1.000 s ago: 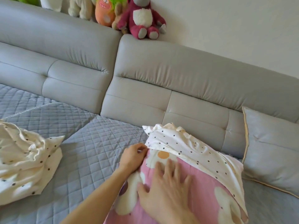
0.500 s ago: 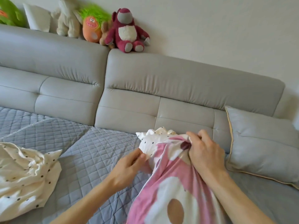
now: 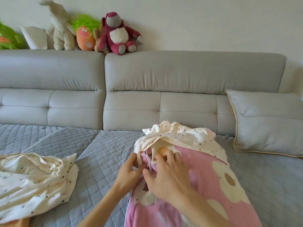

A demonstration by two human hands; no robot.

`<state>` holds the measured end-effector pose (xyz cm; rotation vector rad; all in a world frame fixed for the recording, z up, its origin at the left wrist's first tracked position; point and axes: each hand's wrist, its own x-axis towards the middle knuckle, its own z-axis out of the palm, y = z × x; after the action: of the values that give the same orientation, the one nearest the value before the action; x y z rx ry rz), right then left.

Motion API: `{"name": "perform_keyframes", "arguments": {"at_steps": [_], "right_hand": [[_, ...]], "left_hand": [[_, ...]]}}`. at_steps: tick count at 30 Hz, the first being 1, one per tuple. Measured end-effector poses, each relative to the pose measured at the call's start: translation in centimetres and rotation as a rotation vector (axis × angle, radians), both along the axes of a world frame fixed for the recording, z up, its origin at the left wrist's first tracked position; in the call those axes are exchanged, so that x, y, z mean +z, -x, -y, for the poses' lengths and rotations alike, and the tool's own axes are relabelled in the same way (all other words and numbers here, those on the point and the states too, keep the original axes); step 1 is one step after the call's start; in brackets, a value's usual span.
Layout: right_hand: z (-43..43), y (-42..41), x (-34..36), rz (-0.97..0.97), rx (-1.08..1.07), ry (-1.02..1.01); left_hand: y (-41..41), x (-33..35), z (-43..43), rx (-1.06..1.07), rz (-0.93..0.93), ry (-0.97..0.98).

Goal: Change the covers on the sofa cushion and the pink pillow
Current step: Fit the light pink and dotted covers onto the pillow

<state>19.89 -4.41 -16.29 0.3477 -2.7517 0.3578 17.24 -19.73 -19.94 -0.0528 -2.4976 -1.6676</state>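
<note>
- We see the pink pillow (image 3: 205,185) lying on the quilted sofa seat (image 3: 101,153), its far end wrapped in a cream dotted cover (image 3: 185,138).
- Our left hand (image 3: 129,172) pinches the cover's edge at the pillow's left corner.
- Our right hand (image 3: 167,174) rests on the pink fabric, fingers spread and loose, gripping nothing.
- Another cream dotted cover (image 3: 34,182) lies crumpled on the seat to the left, well apart.
- A grey cushion (image 3: 268,123) leans against the backrest at right.
- Plush toys (image 3: 118,33) sit on top of the backrest.
</note>
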Motion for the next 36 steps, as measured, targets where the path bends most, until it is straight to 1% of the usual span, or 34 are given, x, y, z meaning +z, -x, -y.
{"name": "perform_keyframes", "arguments": {"at_steps": [1,2,4,5,6,8,10,12,13,16,17,18,20,21,23,24,25,26,27,29,30,31,32,33,34,35,36], "right_hand": [[0.8,0.3,0.2,-0.109,0.005,0.046],[1.3,0.8,0.2,-0.16,0.019,0.096],[1.4,2.0,-0.4,-0.118,0.037,0.136],[1.1,2.6,-1.1,-0.115,0.038,0.118],[0.8,3.0,-2.0,-0.116,0.039,0.076],[0.0,3.6,-3.6,-0.135,0.016,-0.071],[-0.4,4.0,-4.9,-0.192,0.054,-0.206],[-0.8,5.1,-4.5,-0.245,0.069,-0.308],[-1.1,6.2,-4.3,-0.296,0.037,-0.324],[-2.8,8.5,-2.3,-0.257,-0.097,-0.219],[-3.3,8.7,-2.2,-0.234,-0.101,-0.193],[-3.3,8.6,-2.6,-0.17,-0.041,-0.154],[-2.5,7.4,-4.5,-0.019,0.128,-0.118],[-1.9,6.3,-5.3,0.039,0.219,-0.106],[-1.9,3.8,-5.0,0.09,0.407,-0.027],[-2.7,2.6,-4.2,0.104,0.469,0.063],[-4.1,1.7,-3.4,0.159,0.511,0.148],[-5.6,0.8,-2.5,0.19,0.481,0.236],[-7.4,0.2,-1.7,0.163,0.391,0.33],[-11.6,0.3,-2.0,0.001,0.139,0.508],[-13.7,0.8,-2.5,-0.06,0.017,0.584],[-15.6,1.4,-3.1,-0.054,-0.122,0.636],[-17.5,2.0,-3.9,0.008,-0.272,0.643],[-19.0,2.4,-4.7,0.139,-0.4,0.638],[-20.4,2.6,-5.3,0.28,-0.477,0.659],[-21.4,2.5,-5.8,0.41,-0.495,0.717],[-21.9,2.2,-6.1,0.499,-0.459,0.789]], "left_hand": [[0.3,0.7,0.1,-0.037,0.012,-0.098],[0.6,1.6,0.0,-0.059,0.024,-0.197],[1.3,3.1,-0.1,-0.047,0.041,-0.407],[1.4,3.3,-0.2,-0.014,0.052,-0.494],[1.4,3.5,-0.4,0.011,0.068,-0.539],[1.1,3.5,-0.8,0.025,0.117,-0.548],[1.1,3.0,-1.2,0.033,0.155,-0.526],[0.6,3.0,-2.0,0.064,0.166,-0.542],[0.2,3.2,-2.4,0.055,0.154,-0.533],[-1.4,4.8,-4.3,-0.11,0.084,-0.424],[-1.3,4.8,-4.7,-0.117,0.046,-0.371],[-0.7,4.5,-4.8,-0.078,0.005,-0.295],[1.0,3.2,-4.1,0.021,-0.019,-0.048],[1.7,2.1,-3.4,0.04,0.001,0.096],[1.9,-0.4,-1.9,0.028,0.065,0.364],[1.7,-1.9,-0.9,0.008,0.064,0.423],[1.1,-2.7,0.0,-0.008,0.043,0.469],[0.7,-3.0,0.8,-0.008,0.018,0.522],[0.5,-2.5,1.2,0.009,0.007,0.58],[1.0,-0.5,0.9,0.036,-0.001,0.695],[1.6,0.6,0.0,0.046,-0.034,0.729],[2.2,1.7,-1.2,0.046,-0.089,0.722],[2.8,2.9,-2.6,0.038,-0.154,0.689],[3.8,4.2,-4.2,0.019,-0.204,0.666],[4.8,5.3,-5.9,-0.022,-0.235,0.67],[5.7,6.1,-7.9,-0.093,-0.245,0.711],[6.5,6.4,-10.1,-0.183,-0.25,0.794]]}}
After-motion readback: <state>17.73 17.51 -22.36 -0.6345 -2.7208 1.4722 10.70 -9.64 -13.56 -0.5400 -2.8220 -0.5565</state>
